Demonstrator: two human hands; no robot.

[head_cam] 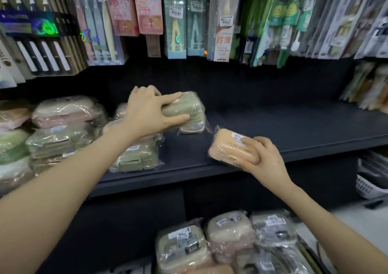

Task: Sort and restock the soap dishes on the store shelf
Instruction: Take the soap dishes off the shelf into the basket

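Wrapped stacks [63,126] filled the left of the shelf [294,124]. The left hand [151,110] clasped a green soap dish [189,105] just beside them, probably to join the other green ones. The right hand [262,160] gripped a peach soap dish [228,147] at the shelf's front edge, perhaps awaiting a place.

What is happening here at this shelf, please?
A person is stocking wrapped soap dishes on a dark shelf. The left hand grips a green dish over the shelf, next to the stacks already standing at the left. The right hand holds a peach dish at the shelf's front edge. A pile of more wrapped dishes lies below.
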